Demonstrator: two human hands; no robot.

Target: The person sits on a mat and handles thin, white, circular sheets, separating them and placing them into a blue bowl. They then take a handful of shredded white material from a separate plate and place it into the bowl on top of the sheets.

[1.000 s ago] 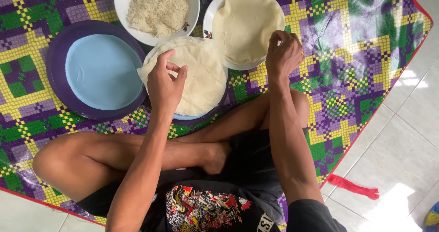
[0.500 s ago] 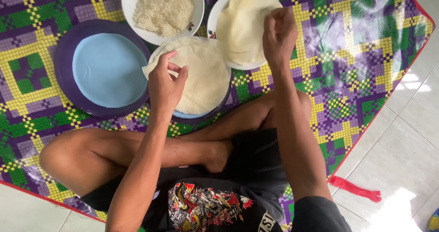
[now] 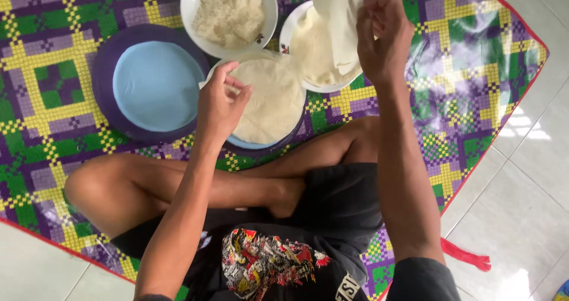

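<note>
An empty blue plate (image 3: 155,86) lies on the checkered mat (image 3: 53,69). Beside it the left hand (image 3: 220,106) pinches the edge of a flat wrapper (image 3: 269,99) on a second plate. Behind sits a bowl of filling (image 3: 228,11). The right hand (image 3: 384,37) pinches a sheet (image 3: 338,22), lifted off the stack (image 3: 314,55).

A purple, green and yellow checked mat (image 3: 53,99) bears a purple-rimmed, pale blue plate (image 3: 104,58).

Two hands (image 3: 222,108), perhaps four plates (image 3: 104,87), one mat (image 3: 474,69).
</note>
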